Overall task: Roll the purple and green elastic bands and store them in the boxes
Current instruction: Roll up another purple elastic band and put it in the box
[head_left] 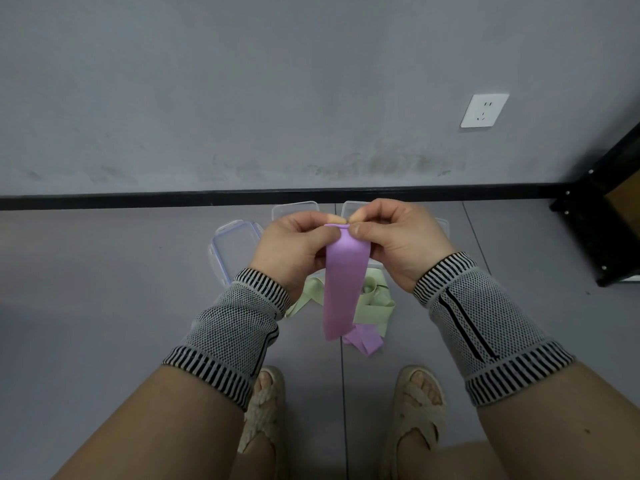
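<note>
Purple band (344, 289) hung from both hands above green band (375, 304), tail pooled on floor beside it. Left hand (294, 242) and right hand (398, 237) met at top edge, both pinching first fold. Boxes (235, 247) lay open beyond green band. Risk: slick, stretchy strip likely slips pinch, roll starts loose or skewed, may unspool.

Our hands (298, 244) cover most of the two far boxes (294, 207); the purple band (344, 289) hides part of the green band (375, 304) on the floor.
</note>
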The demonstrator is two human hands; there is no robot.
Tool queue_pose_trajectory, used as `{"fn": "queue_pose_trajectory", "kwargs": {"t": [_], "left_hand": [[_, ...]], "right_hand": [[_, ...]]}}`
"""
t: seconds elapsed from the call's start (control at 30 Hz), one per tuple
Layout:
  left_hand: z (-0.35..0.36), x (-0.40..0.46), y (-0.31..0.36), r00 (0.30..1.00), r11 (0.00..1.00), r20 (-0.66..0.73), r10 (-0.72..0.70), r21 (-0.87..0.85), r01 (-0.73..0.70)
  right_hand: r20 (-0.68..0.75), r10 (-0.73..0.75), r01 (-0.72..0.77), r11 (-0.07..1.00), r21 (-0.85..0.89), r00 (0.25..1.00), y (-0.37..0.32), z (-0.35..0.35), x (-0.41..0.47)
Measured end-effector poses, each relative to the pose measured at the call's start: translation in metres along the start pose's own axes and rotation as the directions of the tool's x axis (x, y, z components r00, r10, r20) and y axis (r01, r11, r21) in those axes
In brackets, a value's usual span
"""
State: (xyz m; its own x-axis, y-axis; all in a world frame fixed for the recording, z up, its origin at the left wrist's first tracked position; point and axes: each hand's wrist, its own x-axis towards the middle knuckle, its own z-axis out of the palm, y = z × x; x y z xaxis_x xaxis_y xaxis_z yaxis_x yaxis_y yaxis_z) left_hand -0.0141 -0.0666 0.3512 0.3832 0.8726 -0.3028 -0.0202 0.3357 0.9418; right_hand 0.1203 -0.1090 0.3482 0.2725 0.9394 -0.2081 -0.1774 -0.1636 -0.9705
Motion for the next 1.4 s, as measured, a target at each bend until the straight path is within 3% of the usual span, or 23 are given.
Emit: {"fn": "queue_pose_trajectory", "kwargs": {"t": [0.43, 0.73, 1.0, 1.23, 1.4], "left_hand": [[0.0075, 0.0006, -0.0041, 0.999, 0.999, -0.017, 0.027, -0.017, -0.028], [0.0034, 0.0031, -0.0028, 0.998, 0.998, -0.043, 0.047, -0.033, -0.048], [0.0015, 0.0034, -0.0028, 0.997, 0.997, -0.037, 0.071, -0.015, -0.071], [0.0013, 0.0043, -0.0021, 0.996, 0.997, -0.034, 0.079, -0.017, -0.08], [0.0015, 0.0034, -0.0019, 0.995, 0.998, -0.076, 0.058, 0.038, -0.055]], "right_hand": [[-0.13, -0.153, 0.117, 0.962, -0.246, 0.98, 0.0001, 0.0022, 0.0009], [-0.031, -0.043, 0.042, 0.998, -0.039, 0.999, 0.001, 0.0009, -0.0011], [-0.04, -0.158, 0.143, 0.956, -0.256, 0.987, 0.0041, 0.0007, -0.0001], [-0.02, -0.119, 0.116, 0.984, -0.138, 0.993, 0.0042, 0.0006, -0.0002], [-0.058, -0.141, 0.131, 0.98, -0.149, 0.988, 0.0057, -0.0005, 0.001]]}}
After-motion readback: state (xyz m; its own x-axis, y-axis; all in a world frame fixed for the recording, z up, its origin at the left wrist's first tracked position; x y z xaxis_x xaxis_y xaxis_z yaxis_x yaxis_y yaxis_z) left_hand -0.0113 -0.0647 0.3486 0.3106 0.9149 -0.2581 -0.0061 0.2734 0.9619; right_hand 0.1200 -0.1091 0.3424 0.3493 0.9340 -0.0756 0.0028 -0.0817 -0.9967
